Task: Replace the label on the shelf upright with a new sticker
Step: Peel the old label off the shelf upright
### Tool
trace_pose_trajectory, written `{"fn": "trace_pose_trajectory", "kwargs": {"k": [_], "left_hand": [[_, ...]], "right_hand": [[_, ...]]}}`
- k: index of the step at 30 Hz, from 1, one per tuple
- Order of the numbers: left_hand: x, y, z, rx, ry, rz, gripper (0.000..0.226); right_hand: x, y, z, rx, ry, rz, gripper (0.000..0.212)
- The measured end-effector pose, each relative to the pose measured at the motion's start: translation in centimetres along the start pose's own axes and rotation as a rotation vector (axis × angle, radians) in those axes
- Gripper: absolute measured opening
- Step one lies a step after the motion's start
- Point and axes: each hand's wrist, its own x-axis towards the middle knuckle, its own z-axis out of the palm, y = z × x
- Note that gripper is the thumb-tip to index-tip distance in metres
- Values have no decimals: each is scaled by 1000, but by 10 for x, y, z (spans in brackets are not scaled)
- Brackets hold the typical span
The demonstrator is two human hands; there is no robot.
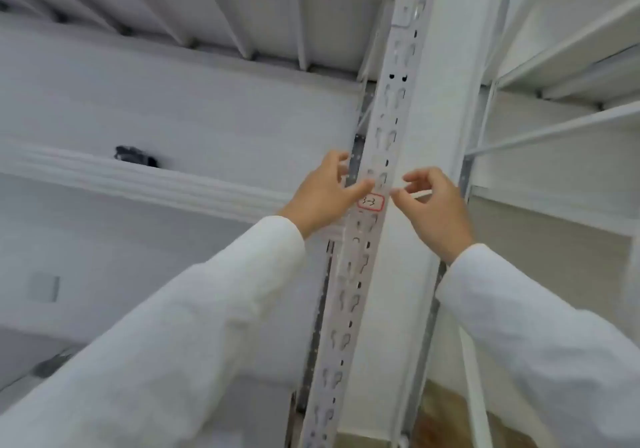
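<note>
Judging by the pose, the step in hand is dealing with the red-bordered label (371,202) stuck on the slotted upright (381,129); whether it is the old or the new one cannot be told. The left hand (323,198) sits at its 9 o'clock, thumb at the top-left corner, fingers loosely curled, apparently empty. The right hand (434,207) sits at 3 o'clock, fingertips (396,195) pinched near the right edge; what they hold is unclear. Next comes catching an edge.

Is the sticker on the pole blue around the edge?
No, the sticker on the pole has a red border, with dark handwriting inside.
</note>
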Motion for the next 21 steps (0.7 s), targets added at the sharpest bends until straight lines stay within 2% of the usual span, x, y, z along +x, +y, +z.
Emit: {"fn": "trace_pose_trajectory", "kwargs": {"k": [2, 3, 7, 9, 13, 19, 21], "left_hand": [[8, 1, 5, -70, -107, -97, 82], [14, -3, 7, -61, -133, -104, 84], [21, -3, -3, -64, -221, -88, 51], [22, -5, -5, -85, -233, -88, 45], [25, -12, -3, -67, -215, -68, 42], [19, -12, 4, 20, -153, -16, 49], [19, -11, 4, 50, -144, -13, 49]], "right_hand": [[7, 7, -2, 66, -51, 180, 50], [11, 11, -2, 68, -100, 249, 58], [18, 16, 7, 178, -297, 438, 54], [17, 12, 14, 291, -328, 423, 48], [17, 14, 28, 360, -349, 345, 39], [18, 17, 25, 393, -405, 324, 24], [20, 16, 20, 312, -448, 315, 25]]}}
